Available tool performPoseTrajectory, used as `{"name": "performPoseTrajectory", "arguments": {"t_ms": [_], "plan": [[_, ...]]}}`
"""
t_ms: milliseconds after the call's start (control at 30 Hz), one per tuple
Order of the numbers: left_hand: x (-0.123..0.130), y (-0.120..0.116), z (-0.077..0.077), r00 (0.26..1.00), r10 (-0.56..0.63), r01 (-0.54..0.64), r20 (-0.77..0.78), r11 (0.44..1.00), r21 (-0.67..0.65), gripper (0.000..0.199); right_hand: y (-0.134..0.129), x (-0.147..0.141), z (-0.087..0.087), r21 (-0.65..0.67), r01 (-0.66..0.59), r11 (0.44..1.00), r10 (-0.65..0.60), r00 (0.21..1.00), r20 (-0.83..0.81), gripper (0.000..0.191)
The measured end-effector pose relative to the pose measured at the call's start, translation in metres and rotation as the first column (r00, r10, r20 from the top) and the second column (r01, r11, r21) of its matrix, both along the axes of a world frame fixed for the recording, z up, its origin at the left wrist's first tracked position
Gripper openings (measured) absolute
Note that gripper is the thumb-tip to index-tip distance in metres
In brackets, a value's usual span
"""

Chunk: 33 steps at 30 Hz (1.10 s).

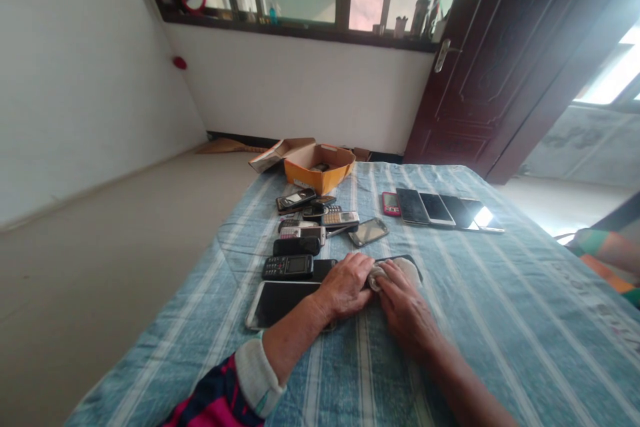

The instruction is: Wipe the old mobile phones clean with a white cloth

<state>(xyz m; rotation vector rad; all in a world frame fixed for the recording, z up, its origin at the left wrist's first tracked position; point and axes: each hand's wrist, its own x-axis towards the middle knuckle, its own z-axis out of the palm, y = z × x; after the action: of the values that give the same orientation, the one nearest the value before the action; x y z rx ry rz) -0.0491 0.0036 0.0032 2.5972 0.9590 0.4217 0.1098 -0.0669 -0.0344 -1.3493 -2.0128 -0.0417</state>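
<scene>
Both hands meet over a dark mobile phone (419,266) lying on the striped cloth-covered table. My left hand (347,285) is closed at the phone's left end, its fingers bent over that side. My right hand (404,303) presses a pale, crumpled cloth (411,269) onto the phone, fingers closed on it. Most of the phone is hidden under the cloth and the fingers. Close by the left hand and forearm lie a white-framed smartphone (280,303), partly covered by the arm, and a black keypad phone (288,267).
Several older phones (300,233) crowd together beyond my left hand, with a grey touchscreen phone (369,231) beside them. An open orange box (320,180) stands at the table's far edge. Several flat smartphones (437,209) and a small red device (391,204) form a row at the right.
</scene>
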Motion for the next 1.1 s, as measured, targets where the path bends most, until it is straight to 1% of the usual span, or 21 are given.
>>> {"name": "performPoseTrajectory", "arguments": {"t_ms": [67,133,200,233,300,400,533,633,700,733,800,867,933,1000,1067,1100], "plan": [[0.0,0.0,0.001,1.0,0.001,-0.001,0.002,1.0,-0.006,0.037,0.002,0.006,0.0,-0.025,0.062,0.998,-0.061,0.997,0.038,0.029],[0.0,-0.001,0.002,1.0,0.0,0.0,0.002,1.0,-0.015,0.04,0.003,0.012,0.001,-0.039,0.174,0.984,-0.17,0.981,0.092,0.029],[0.0,-0.001,0.002,1.0,0.0,0.0,-0.001,1.0,-0.017,0.043,0.004,0.018,0.001,-0.041,0.29,0.956,-0.283,0.951,0.127,0.03],[0.0,-0.001,0.003,1.0,0.001,-0.001,-0.003,1.0,-0.016,0.044,0.005,0.02,0.001,-0.04,0.328,0.944,-0.32,0.938,0.132,0.03],[0.0,-0.001,0.003,1.0,0.002,-0.002,-0.002,1.0,-0.011,0.044,0.006,0.022,-0.002,-0.035,0.346,0.937,-0.34,0.932,0.126,0.031],[0.001,-0.001,0.003,1.0,0.005,-0.005,0.001,1.0,-0.007,0.045,0.007,0.02,-0.008,0.007,0.291,0.957,-0.29,0.95,0.112,0.036],[0.001,-0.001,0.002,1.0,0.011,-0.011,0.002,1.0,-0.002,0.043,0.004,0.01,-0.014,0.087,0.21,0.974,-0.216,0.974,0.069,0.041],[0.001,0.0,0.001,1.0,0.015,-0.015,0.007,1.0,-0.002,0.04,0.002,0.001,-0.009,0.1,0.076,0.992,-0.071,0.996,-0.051,0.041],[0.0,0.001,-0.001,1.0,0.017,-0.017,0.022,1.0,-0.003,0.039,0.002,-0.003,-0.001,0.072,-0.013,0.997,0.026,0.981,-0.192,0.038],[0.0,0.001,-0.001,0.999,0.011,-0.011,0.033,1.0,-0.005,0.038,0.002,-0.004,0.004,0.051,-0.039,0.998,0.052,0.958,-0.28,0.036],[0.0,0.002,-0.002,0.998,-0.005,0.006,0.063,1.0,-0.017,0.038,0.003,-0.004,0.013,0.006,-0.057,0.998,0.053,0.882,-0.469,0.03],[0.0,0.002,-0.003,0.993,0.0,0.004,0.12,1.0,-0.031,0.042,0.004,-0.004,0.022,-0.052,-0.045,0.998,0.001,0.773,-0.634,0.023],[0.001,0.002,-0.002,0.979,0.047,-0.039,0.2,0.998,-0.04,0.049,0.007,-0.004,0.03,-0.148,-0.022,0.989,-0.097,0.66,-0.745,0.019],[0.004,0.0,0.0,0.95,0.108,-0.095,0.294,0.994,-0.057,0.053,0.01,-0.005,0.038,-0.264,-0.02,0.964,-0.213,0.531,-0.82,0.02],[0.006,-0.004,0.003,0.906,0.161,-0.121,0.392,0.985,-0.124,0.055,0.015,-0.009,0.044,-0.34,-0.071,0.938,-0.294,0.36,-0.886,0.024],[0.007,-0.006,0.005,0.879,0.186,-0.115,0.439,0.976,-0.184,0.055,0.017,-0.011,0.047,-0.353,-0.112,0.929,-0.314,0.267,-0.911,0.027]]}}
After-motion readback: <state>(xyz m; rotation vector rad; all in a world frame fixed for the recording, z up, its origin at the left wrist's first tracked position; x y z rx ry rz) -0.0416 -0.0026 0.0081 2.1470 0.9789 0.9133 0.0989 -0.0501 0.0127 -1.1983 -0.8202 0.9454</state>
